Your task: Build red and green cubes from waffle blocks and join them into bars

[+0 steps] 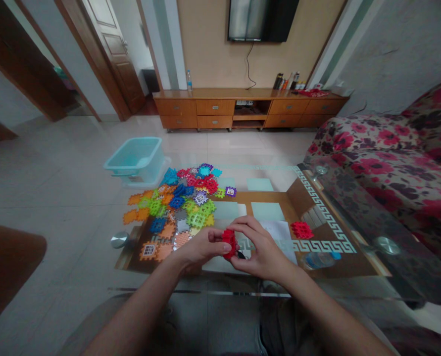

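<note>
Both my hands hold a small red block assembly (229, 243) just above the glass table, near its front edge. My left hand (200, 248) grips it from the left with fingers curled round it. My right hand (259, 246) pinches it from the right, fingers bent over the top. A pile of colourful interlocking plastic tiles (179, 202) lies beyond my hands, to the left. A single red tile (302, 230) lies on the table to the right of my right hand.
The glass table (327, 217) has a patterned border and metal studs. A plastic water bottle (318, 259) lies below the glass at the right. A light-blue tub (136, 158) stands on the floor behind the pile. A floral sofa (391, 148) fills the right; a wooden TV cabinet (250, 106) lines the far wall.
</note>
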Demonstrator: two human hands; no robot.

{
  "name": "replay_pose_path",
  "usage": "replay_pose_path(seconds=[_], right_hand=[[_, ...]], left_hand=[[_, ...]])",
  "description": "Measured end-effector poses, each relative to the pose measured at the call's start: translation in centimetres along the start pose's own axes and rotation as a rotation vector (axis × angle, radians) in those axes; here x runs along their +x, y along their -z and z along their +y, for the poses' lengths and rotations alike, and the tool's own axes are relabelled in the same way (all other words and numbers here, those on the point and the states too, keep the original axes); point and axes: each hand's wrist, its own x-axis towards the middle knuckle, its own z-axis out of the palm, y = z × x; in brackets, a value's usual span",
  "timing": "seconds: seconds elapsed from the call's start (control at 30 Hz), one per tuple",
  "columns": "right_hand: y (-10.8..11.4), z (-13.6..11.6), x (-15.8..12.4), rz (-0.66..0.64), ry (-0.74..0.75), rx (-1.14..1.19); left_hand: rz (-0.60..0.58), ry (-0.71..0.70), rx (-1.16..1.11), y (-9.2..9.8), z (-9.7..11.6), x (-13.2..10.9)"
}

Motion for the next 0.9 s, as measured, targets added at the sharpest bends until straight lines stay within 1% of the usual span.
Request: replay_pose_path(seconds=[0.17,0.33,0.57,0.77,0.83,0.87,0.9], right_hand=[[0.2,0.0,0.2,0.003,-0.004,-0.015],[0.2,-0.1,0.2,0.017,0.009,-0.026],[0.0,0.1,0.0,0.065,0.08,-0.112],[0.2,0.2,0.1,0.063,0.066,-0.157],[0.6,0.4,0.2,0.075,0.056,-0.175],[0.8,0.5,0.3,0.088,0.055,-0.183],[1.1,0.6,0.3,0.105,0.058,-0.191]], left_hand=[[0.045,0.017,-0.009,-0.1,0.3,0.0],[0.048,0.029,-0.015,-0.2,0.4,-0.1],[-0.011,0.035,-0.033,-0.1,0.1,0.0],[-0.02,0.037,-0.058,0.2,-0.3,0.1],[-0.013,0.036,-0.037,0.5,-0.3,0.5],[0.012,0.024,-0.002,0.8,-0.1,0.8],[0.064,-0.005,0.064,1.1,0.1,1.2]])
